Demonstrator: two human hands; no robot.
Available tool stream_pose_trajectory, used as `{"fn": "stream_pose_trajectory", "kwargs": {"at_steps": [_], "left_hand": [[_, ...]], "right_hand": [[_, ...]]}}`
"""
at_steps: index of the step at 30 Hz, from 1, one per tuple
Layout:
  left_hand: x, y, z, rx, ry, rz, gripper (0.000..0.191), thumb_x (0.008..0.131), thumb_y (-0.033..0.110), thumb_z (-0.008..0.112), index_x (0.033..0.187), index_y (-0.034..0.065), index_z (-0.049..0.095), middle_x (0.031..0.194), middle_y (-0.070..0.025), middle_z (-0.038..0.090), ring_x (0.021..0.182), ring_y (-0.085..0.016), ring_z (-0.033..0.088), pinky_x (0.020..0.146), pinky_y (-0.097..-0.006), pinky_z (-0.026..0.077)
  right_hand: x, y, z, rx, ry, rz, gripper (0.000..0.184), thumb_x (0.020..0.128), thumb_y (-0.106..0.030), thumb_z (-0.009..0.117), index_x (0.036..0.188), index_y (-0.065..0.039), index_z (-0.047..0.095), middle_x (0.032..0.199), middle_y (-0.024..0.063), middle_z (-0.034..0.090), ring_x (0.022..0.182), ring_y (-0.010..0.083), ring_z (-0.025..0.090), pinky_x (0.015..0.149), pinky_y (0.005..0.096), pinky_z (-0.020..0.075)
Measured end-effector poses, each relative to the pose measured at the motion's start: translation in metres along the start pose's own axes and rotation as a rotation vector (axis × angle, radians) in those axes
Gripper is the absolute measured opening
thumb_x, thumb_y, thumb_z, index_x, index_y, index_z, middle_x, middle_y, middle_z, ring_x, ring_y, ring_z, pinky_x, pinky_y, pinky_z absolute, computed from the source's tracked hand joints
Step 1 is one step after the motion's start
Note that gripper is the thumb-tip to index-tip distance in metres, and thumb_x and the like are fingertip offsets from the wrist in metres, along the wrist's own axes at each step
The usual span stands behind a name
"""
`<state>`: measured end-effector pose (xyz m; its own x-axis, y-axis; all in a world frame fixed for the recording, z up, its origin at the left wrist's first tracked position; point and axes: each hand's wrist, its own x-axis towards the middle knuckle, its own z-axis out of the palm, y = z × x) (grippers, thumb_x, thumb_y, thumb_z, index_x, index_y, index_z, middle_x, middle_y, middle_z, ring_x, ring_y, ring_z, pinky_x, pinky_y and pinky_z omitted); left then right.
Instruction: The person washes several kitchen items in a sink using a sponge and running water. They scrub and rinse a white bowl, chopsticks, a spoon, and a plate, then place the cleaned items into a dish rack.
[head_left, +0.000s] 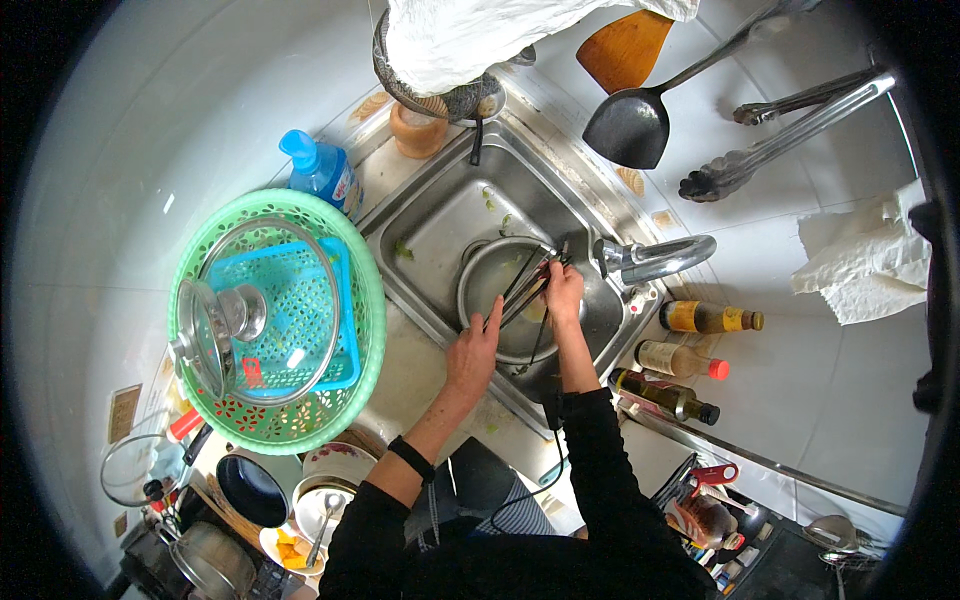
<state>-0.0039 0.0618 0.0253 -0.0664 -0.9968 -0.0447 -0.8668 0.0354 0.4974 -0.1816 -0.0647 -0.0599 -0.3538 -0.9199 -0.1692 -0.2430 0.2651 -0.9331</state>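
Over a round metal basin (466, 283) in the stainless steel sink (435, 214), both hands are on a bundle of thin dark sticks (519, 300), which look like chopsticks. My right hand (564, 292) grips the bundle near its upper right end. At the lower left end, my left hand (472, 351) closes on it, the index finger stretched along the sticks. One or two sticks slant apart from the rest, below my right hand. Bits of green leaf (405, 250) lie on the sink floor. The chrome faucet (660, 259) reaches out just right of my right hand.
Left of the sink, a green plastic basket (277, 442) holds a blue basket (346, 300) and glass lids. A blue pump bottle (322, 172) stands behind. Several sauce bottles (679, 360) line the right wall. A wok spatula (634, 127) and tongs (787, 139) hang above them.
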Motion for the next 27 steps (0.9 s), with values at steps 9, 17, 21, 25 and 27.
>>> {"fn": "stream_pose_trajectory", "kwargs": {"at_steps": [9,17,21,25,27], "left_hand": [[-0.019,-0.038,0.030,-0.195,-0.098,-0.189,0.062,0.086,0.007,0.058,0.144,0.0034,0.038,0.107,-0.0219,0.060,0.081,-0.036,0.066,0.068,-0.0424,0.055],[0.023,-0.029,0.046,-1.439,-0.480,-1.048,0.028,0.099,0.009,0.042,0.125,-0.0017,0.044,0.081,-0.0094,0.051,0.065,-0.019,0.056,0.067,-0.0407,0.058],[0.038,-0.026,0.064,-1.659,-0.360,-1.179,0.017,0.098,0.002,0.038,0.114,-0.0018,0.037,0.081,-0.0094,0.046,0.063,-0.019,0.052,0.074,-0.0484,0.061],[0.044,-0.040,0.092,-1.777,-0.361,-1.216,0.021,0.096,-0.002,0.036,0.116,-0.0037,0.034,0.085,-0.0120,0.048,0.067,-0.022,0.055,0.084,-0.0532,0.059],[0.045,-0.045,0.102,-1.810,-0.363,-1.204,0.022,0.096,-0.002,0.036,0.118,-0.0045,0.035,0.085,-0.0130,0.049,0.069,-0.024,0.057,0.086,-0.0537,0.059]], "right_hand": [[0.032,-0.048,-0.005,-0.119,0.038,-0.231,0.034,0.104,-0.030,0.044,0.093,0.002,0.050,0.073,0.0134,0.062,0.066,0.0269,0.060,0.065,0.0394,0.0460],[0.003,-0.080,0.028,0.111,-0.162,-0.322,0.017,0.104,-0.019,0.046,0.105,-0.002,0.047,0.094,0.0095,0.065,0.089,0.0224,0.059,0.085,0.0314,0.0443],[-0.011,-0.037,0.044,0.204,-0.207,-0.385,0.015,0.103,-0.017,0.047,0.107,-0.003,0.047,0.105,0.0103,0.063,0.100,0.0196,0.059,0.095,0.0319,0.0412],[-0.019,0.005,0.050,0.394,-0.228,-0.288,0.015,0.101,-0.015,0.053,0.110,-0.003,0.050,0.103,0.0062,0.060,0.099,0.0165,0.055,0.093,0.0305,0.0408],[-0.027,0.021,0.039,0.344,-0.243,-0.238,0.012,0.099,-0.011,0.055,0.108,-0.004,0.052,0.097,0.0016,0.054,0.091,0.0126,0.050,0.090,0.0275,0.0396]]}}
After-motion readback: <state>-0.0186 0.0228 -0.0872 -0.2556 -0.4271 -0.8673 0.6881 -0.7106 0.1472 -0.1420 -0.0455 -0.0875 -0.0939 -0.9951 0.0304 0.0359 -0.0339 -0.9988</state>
